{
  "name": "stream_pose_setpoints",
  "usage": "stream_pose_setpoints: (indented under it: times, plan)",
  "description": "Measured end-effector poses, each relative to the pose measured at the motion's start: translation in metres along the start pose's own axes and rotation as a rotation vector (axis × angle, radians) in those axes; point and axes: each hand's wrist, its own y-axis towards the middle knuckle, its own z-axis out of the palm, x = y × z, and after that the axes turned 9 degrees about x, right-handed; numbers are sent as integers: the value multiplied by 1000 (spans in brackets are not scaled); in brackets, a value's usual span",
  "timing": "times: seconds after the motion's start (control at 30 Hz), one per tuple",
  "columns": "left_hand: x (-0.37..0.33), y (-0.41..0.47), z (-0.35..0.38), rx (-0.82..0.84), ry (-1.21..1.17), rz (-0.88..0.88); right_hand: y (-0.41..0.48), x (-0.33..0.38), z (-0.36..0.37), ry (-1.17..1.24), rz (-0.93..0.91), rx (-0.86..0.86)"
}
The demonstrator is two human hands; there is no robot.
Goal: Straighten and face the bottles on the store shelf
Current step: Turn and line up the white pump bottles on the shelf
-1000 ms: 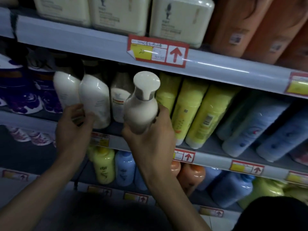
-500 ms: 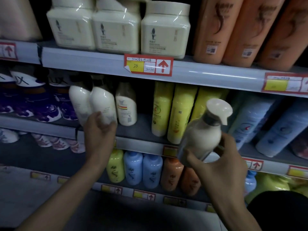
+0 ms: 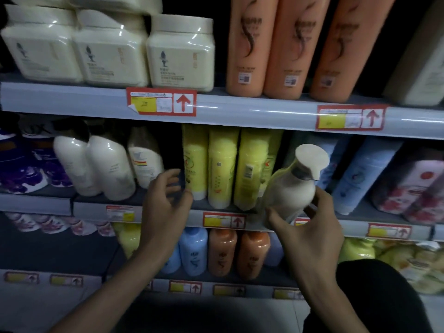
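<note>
My right hand (image 3: pixel 310 236) grips a white pump bottle (image 3: pixel 293 188) by its base, holding it tilted in front of the yellow bottles (image 3: pixel 223 167) on the middle shelf (image 3: pixel 168 213). My left hand (image 3: pixel 165 203) hovers with loosely spread fingers at the gap between a white labelled bottle (image 3: pixel 144 162) and the yellow ones, holding nothing. Two more white bottles (image 3: pixel 96 164) lean on the shelf to the left.
Cream jars (image 3: pixel 180 51) and tall orange bottles (image 3: pixel 286 44) fill the upper shelf. Blue bottles (image 3: pixel 362 174) and a red-patterned pack (image 3: pixel 413 186) stand right of the held bottle. Purple packs (image 3: pixel 26 164) sit far left. Blue, orange and yellow bottles line the lower shelf.
My right hand carried the pump bottle rightward, away from the white row and over to the yellow bottles. My left hand let go of the white bottles and moved right toward the gap.
</note>
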Motion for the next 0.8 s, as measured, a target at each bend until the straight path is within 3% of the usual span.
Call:
stream_pose_setpoints:
  times: [0.47,0.8]
  plan:
    - [-18,-29,98,380,-7,38,41,-20,25,18,32,-22]
    - [-15,-16,137,422,-85,-49,57,-31,30,-82,71,-30]
